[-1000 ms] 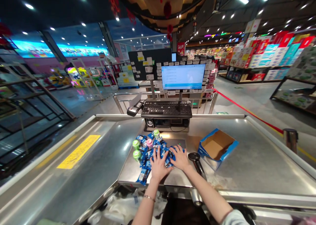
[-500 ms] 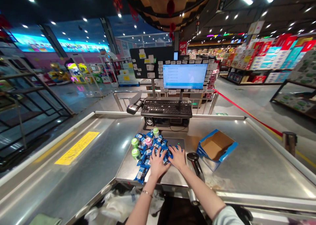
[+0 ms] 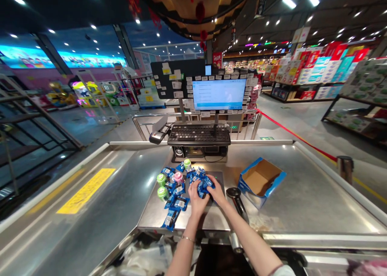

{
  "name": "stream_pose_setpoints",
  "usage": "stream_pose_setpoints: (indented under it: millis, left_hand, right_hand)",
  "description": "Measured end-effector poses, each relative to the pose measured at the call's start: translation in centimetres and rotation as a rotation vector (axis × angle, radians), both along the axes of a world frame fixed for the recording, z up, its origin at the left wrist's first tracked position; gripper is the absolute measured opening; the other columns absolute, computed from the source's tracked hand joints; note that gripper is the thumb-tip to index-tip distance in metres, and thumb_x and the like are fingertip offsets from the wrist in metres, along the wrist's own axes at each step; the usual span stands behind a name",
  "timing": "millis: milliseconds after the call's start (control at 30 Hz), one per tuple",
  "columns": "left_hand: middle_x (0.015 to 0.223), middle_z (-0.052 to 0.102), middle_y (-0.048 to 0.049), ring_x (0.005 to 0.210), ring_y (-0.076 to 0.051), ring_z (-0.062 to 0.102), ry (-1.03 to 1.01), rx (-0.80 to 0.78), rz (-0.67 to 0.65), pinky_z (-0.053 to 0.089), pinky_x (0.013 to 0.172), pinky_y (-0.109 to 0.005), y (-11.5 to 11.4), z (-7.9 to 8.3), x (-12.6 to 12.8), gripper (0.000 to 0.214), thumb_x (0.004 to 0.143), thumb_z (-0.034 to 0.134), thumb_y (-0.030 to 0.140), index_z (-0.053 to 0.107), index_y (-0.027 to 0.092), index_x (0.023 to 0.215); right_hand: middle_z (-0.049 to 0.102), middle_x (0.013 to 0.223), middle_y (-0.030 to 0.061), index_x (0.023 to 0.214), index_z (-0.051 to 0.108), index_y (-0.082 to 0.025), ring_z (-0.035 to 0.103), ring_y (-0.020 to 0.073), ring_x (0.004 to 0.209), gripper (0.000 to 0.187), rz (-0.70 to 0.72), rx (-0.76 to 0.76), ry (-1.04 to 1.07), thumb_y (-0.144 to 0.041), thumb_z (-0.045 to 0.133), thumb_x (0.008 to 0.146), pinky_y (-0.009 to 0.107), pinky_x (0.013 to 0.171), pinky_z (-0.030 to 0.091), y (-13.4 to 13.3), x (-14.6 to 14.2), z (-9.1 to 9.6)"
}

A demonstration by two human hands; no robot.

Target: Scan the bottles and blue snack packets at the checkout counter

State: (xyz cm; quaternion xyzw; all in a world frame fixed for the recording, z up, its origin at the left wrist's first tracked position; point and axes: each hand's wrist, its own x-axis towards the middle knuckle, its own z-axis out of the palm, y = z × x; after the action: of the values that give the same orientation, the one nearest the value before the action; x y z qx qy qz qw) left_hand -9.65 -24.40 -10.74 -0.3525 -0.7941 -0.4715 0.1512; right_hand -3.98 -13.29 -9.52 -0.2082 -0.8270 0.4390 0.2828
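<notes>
Several small blue packets (image 3: 178,189) lie in a heap on the steel checkout counter (image 3: 127,195). My left hand (image 3: 197,198) and my right hand (image 3: 217,191) are drawn together over the right part of the heap, fingers curled round a bunch of the blue packets (image 3: 203,184). Small round tubs with green and pink lids (image 3: 161,180) stand at the left edge of the heap. An open, empty blue cardboard box (image 3: 260,178) lies to the right of my hands.
A handheld scanner (image 3: 237,197) lies just right of my right wrist. Behind the heap are a keyboard (image 3: 198,134), a monitor (image 3: 219,94) framed with paper notes and a card terminal (image 3: 157,135). A yellow strip (image 3: 86,190) marks the counter's left side. Store shelves (image 3: 317,72) stand far right.
My hands, spread flat on the packets a second ago, have closed in towards each other and gathered a bunch of packets between them. The camera has shifted slightly.
</notes>
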Motion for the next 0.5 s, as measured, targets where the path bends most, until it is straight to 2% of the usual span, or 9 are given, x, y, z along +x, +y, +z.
stream_pose_setpoints:
  millis: [67,133,233,333,400,467,500]
  left_hand:
    - [0.122,0.053,-0.0089,0.121,-0.027,0.043,-0.012,0.042,0.015,0.038,0.103,-0.047,0.3,0.6,0.8,0.054,0.067,0.059,0.019,0.045,0.021,0.120]
    - [0.124,0.052,-0.0093,0.124,-0.027,0.042,-0.008,0.060,0.002,0.037,0.103,-0.048,0.9,1.9,1.7,0.054,0.068,0.060,0.020,0.044,0.021,0.120]
    - [0.129,0.049,-0.0094,0.128,-0.028,0.038,0.021,0.089,-0.097,0.034,0.105,-0.051,2.8,5.5,3.8,0.054,0.070,0.060,0.021,0.042,0.022,0.120]
    - [0.132,0.047,-0.0100,0.128,-0.028,0.038,0.006,0.135,-0.248,0.032,0.106,-0.052,6.4,9.9,6.6,0.056,0.070,0.061,0.022,0.041,0.023,0.122]
    - [0.133,0.045,-0.0106,0.127,-0.029,0.039,-0.036,0.131,-0.386,0.033,0.106,-0.052,9.4,12.2,8.4,0.059,0.070,0.062,0.022,0.041,0.023,0.125]
    - [0.132,0.047,-0.0105,0.125,-0.027,0.042,-0.116,0.175,-0.529,0.034,0.105,-0.048,12.8,13.4,10.0,0.061,0.068,0.066,0.023,0.042,0.022,0.125]
    - [0.130,0.049,-0.0101,0.123,-0.026,0.044,-0.174,0.193,-0.588,0.035,0.105,-0.046,14.4,13.5,10.7,0.061,0.068,0.068,0.024,0.043,0.022,0.124]
  right_hand:
    - [0.062,0.121,0.0041,0.124,0.050,-0.020,0.058,0.0196,0.108,0.058,0.006,-0.042,0.074,-0.019,0.040,0.067,0.030,0.092,0.046,-0.1,0.5,0.7]
    - [0.060,0.124,0.0059,0.126,0.048,-0.019,0.057,0.0202,0.111,0.057,-0.008,-0.071,0.142,-0.020,0.040,0.069,0.031,0.093,0.045,0.2,1.5,1.7]
    - [0.055,0.131,0.0080,0.131,0.044,-0.019,0.053,0.0221,0.118,0.057,-0.066,-0.089,0.240,-0.025,0.042,0.073,0.034,0.098,0.042,1.6,4.2,4.2]
    - [0.051,0.134,0.0090,0.131,0.044,-0.019,0.048,0.0241,0.122,0.055,-0.200,-0.138,0.439,-0.033,0.046,0.077,0.037,0.102,0.038,4.4,7.7,7.1]
    - [0.052,0.133,0.0083,0.129,0.046,-0.020,0.049,0.0243,0.121,0.055,-0.332,-0.194,0.513,-0.038,0.049,0.078,0.039,0.102,0.037,6.9,9.7,8.6]
    - [0.057,0.127,0.0070,0.129,0.046,-0.020,0.054,0.0220,0.114,0.053,-0.547,-0.319,0.596,-0.043,0.046,0.081,0.037,0.099,0.041,9.5,11.2,9.3]
    - [0.058,0.124,0.0074,0.129,0.045,-0.019,0.056,0.0211,0.111,0.054,-0.609,-0.343,0.605,-0.046,0.042,0.083,0.037,0.096,0.043,10.8,11.7,9.3]
